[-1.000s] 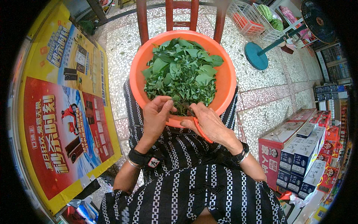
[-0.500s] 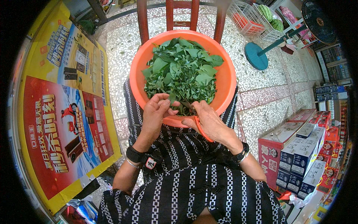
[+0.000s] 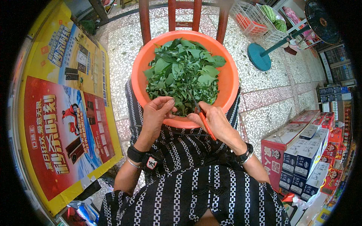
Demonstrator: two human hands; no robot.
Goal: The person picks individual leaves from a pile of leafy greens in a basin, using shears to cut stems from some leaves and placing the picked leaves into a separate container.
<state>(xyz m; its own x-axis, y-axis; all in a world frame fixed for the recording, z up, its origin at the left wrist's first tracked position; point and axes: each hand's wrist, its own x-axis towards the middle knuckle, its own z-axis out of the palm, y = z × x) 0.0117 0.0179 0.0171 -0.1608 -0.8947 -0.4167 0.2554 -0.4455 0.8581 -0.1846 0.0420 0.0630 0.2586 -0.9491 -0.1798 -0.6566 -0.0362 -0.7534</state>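
Round orange plastic basin (image 3: pixel 229 86), upper centre of frame: held heaped green leaves (image 3: pixel 184 71). Right hand (image 3: pixel 219 121): gripped orange-handled scissors (image 3: pixel 206 126). Left hand (image 3: pixel 156 114), basin's lower rim: fingers curled near thumb; hold on leaf unclear.

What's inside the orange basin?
Green leaves, broad ones mostly on the far side, smaller pieces nearer. They hide the bottom of the basin. The left hand and right hand, holding scissors, cover some of the near side.

Black garment (image 3: pixel 184 180) (white chain-like stripes (image 3: pixel 175 192)), black wristbands (image 3: pixel 135 154), silver bangles (image 3: pixel 133 164)
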